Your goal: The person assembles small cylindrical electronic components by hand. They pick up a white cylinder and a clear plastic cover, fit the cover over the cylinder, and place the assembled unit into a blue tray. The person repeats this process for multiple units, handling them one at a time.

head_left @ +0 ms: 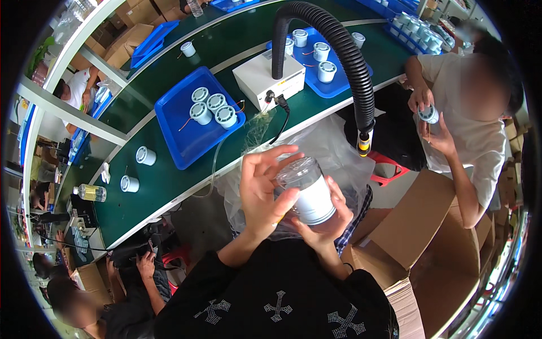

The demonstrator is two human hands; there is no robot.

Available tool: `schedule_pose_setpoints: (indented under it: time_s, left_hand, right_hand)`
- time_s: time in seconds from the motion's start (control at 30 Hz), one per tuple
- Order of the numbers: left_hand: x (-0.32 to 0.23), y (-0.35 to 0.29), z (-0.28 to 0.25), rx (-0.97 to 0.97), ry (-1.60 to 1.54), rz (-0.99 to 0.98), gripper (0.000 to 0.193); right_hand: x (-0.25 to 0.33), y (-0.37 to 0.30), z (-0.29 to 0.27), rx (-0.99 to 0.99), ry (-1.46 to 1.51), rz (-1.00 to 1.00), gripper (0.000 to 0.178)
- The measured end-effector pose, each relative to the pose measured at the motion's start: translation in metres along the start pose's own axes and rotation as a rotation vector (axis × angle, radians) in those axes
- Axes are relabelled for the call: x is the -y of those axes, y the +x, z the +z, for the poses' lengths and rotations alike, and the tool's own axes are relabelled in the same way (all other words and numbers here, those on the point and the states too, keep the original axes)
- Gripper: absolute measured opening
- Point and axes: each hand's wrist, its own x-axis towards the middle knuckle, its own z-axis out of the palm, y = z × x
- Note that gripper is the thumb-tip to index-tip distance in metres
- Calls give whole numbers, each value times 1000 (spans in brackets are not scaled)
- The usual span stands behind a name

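Note:
A white cylindrical container with a transparent upper part (313,198) is held tilted in front of my body, between both hands. My left hand (258,195) is curved around its upper left side, with the thumb against it and the forefinger raised over the top. From below and the right, my right hand (330,223) grips the white lower part between thumb and fingers. My palms hide part of its sides. Under my hands lies a large sheet of transparent plastic (353,164).
A blue tray (175,144) with several pale blue-white cylindrical units stands on the green bench (121,212). Beside it are a white box machine (245,76) and a black corrugated hose (355,73). An open carton (406,226) is at right. Co-workers sit on both sides.

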Motion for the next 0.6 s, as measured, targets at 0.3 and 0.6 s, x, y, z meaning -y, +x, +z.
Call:
schedule_pose_setpoints:
  time_s: [0.3, 0.6]
  left_hand:
    - [-2, 3, -8, 143, 122, -62, 25]
    - [-6, 3, -12, 118, 152, -49, 32]
  right_hand:
    - [-3, 2, -4, 51, -91, -34, 80]
    - [1, 3, -4, 55, 30, 50, 79]
